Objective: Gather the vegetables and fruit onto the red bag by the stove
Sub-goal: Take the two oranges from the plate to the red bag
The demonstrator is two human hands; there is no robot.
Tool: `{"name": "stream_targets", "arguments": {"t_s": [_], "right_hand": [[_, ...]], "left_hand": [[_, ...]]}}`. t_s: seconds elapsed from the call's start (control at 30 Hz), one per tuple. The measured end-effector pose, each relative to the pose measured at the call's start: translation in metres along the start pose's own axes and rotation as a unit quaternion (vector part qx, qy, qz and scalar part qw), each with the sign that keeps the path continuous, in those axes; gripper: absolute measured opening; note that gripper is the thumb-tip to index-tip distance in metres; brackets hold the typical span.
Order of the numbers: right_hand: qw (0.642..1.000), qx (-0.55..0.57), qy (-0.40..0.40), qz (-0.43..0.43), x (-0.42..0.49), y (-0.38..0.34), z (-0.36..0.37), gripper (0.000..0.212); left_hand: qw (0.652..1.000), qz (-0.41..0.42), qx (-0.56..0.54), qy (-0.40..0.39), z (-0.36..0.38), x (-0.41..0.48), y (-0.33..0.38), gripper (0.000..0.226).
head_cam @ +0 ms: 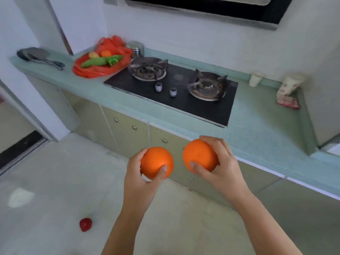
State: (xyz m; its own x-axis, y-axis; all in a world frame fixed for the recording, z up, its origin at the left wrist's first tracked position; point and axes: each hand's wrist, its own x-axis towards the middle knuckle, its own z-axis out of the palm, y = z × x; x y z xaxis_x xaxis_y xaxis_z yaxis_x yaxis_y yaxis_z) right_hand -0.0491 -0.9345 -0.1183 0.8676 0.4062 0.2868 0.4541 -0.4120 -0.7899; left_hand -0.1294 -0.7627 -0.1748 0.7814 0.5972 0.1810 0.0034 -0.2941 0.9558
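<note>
Your left hand (145, 173) has its fingers (162, 171) wrapped around one orange (156, 161), thumb pressed on its front; your right hand (219, 162) cups a second orange (199, 155), thumb low and fingers curled over the top. Both grips look firm, with the two fruits side by side and just apart, out in front of the cabinet doors.

The red bag (92, 70) sits at the far left of the table (257, 126), touching the stove (174, 92) corner, well apart from where you stand. It already carries green vegetables (95, 61) and smaller yellow and orange pieces. Carry both oranges over and set them down low, one at a time, into the bare red plastic nearer you; they're round, so they would likely roll if dropped on the heap or the rim.

Mind the burner (149, 69) just beside the bag, and the steel pot (137, 48) behind it. The ladles (40, 57) lie off to the bag's left, out of your path. One red fruit (85, 224) lies on the floor near your left side; don't step on it, it looks like one to collect after these.
</note>
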Motion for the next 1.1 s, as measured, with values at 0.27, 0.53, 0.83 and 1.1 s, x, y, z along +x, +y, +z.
{"name": "stream_targets", "arguments": {"t_s": [0.27,0.53,0.83,1.1], "right_hand": [[0.995,0.036,-0.084,-0.026,0.056,-0.014,0.083,0.059],[0.987,0.065,-0.142,-0.032,0.135,-0.018,0.160,0.057],[0.976,0.116,-0.174,-0.069,0.292,-0.040,0.251,0.056],[0.963,0.138,-0.203,-0.107,0.402,-0.059,0.315,0.054]], "left_hand": [[0.996,-0.033,0.036,0.068,-0.056,0.039,-0.032,0.054],[0.989,-0.075,0.035,0.119,-0.094,0.103,-0.070,0.054],[0.979,-0.058,0.110,0.163,-0.155,0.262,-0.079,0.053],[0.970,-0.050,0.131,0.198,-0.171,0.365,-0.091,0.056]]}}
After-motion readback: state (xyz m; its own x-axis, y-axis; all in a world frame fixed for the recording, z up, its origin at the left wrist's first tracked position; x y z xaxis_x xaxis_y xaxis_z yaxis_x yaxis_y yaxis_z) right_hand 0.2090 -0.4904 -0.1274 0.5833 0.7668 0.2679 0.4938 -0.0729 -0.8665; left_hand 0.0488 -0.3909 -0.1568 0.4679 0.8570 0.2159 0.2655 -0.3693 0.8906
